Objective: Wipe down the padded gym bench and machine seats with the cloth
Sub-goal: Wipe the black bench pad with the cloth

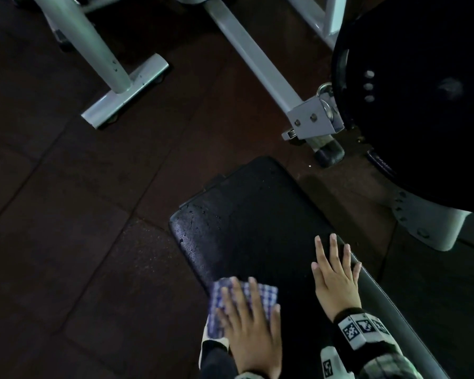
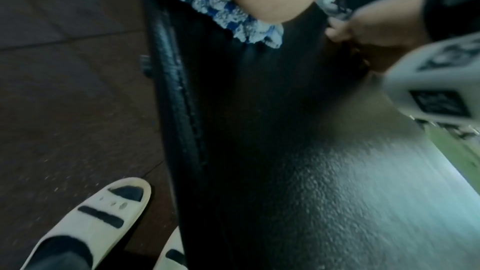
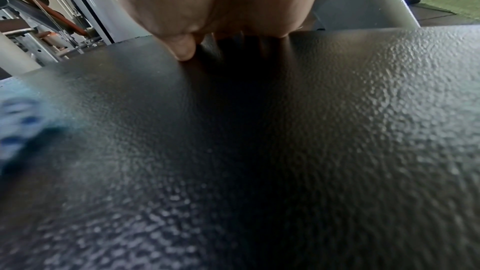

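The black padded bench runs from the lower right toward the middle of the head view, its far left corner wet and shiny. A blue-and-white checked cloth lies near the pad's left edge. My left hand presses flat on the cloth with straight fingers. My right hand rests flat on the pad's right side, fingers spread. In the left wrist view the cloth shows under my palm on the bench. The right wrist view shows my palm on the grained pad, with the cloth blurred at left.
Grey machine frames and a grey beam stand on the dark rubber floor beyond the bench. A large black weight plate sits at the right. My feet in white slippers are left of the bench.
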`<state>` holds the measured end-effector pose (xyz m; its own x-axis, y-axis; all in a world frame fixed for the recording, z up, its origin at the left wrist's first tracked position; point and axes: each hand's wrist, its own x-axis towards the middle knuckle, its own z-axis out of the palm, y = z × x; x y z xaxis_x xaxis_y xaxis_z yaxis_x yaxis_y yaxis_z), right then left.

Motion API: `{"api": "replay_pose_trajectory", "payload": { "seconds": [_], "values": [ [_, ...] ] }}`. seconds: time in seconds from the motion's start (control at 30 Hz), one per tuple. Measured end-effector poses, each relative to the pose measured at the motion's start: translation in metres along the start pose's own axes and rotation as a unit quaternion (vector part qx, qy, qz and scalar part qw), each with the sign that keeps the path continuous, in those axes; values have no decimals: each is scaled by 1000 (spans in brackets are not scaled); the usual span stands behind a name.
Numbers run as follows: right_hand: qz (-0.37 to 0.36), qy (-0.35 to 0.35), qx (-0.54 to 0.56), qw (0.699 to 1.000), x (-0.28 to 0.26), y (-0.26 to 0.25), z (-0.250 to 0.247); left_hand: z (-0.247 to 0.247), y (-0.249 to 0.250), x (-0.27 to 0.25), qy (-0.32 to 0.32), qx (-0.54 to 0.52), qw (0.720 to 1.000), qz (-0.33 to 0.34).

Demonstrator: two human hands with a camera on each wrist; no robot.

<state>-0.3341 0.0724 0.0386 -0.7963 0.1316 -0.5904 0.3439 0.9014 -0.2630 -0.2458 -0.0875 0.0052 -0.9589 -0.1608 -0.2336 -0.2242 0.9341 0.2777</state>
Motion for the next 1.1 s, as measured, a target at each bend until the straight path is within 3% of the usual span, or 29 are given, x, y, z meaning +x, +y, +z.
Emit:
{"api": "replay_pose_trajectory", "payload": {
  "seconds": [0.07,0.13,0.3,0.37,0.47,0.6,0.7,0.77,0.9,1.0,1.1],
  "values": [
    [0,-2,0,1000,0,0,0,-2,12,6,-21,5,999,50],
    [0,-3,-1,1000,1,1,1,-8,13,31,-28,-1,999,45],
    [-5,-8,0,1000,1,2,0,-25,-23,100,46,-13,996,-74],
    [-6,-10,1,1000,1,2,-1,-25,-40,93,71,-45,990,-115],
    [-5,-12,-2,1000,1,1,-1,-16,-40,50,53,-111,984,-131],
    [-1,-6,-2,1000,0,1,-1,1,2,-2,2,-27,1000,-4],
    [1,-8,-3,1000,1,0,-2,-1,23,13,-17,-20,999,36],
    [0,-10,-6,1000,0,0,-3,-10,24,45,0,-31,999,23],
    [-4,-15,-2,1000,0,0,-3,-32,2,102,48,-82,992,-84],
    [-4,-16,-2,1000,0,0,-3,-38,-22,95,51,-61,990,-116],
    [-3,-14,-6,1000,-1,0,-3,-32,-34,62,14,-45,994,-95]
  ]
}}
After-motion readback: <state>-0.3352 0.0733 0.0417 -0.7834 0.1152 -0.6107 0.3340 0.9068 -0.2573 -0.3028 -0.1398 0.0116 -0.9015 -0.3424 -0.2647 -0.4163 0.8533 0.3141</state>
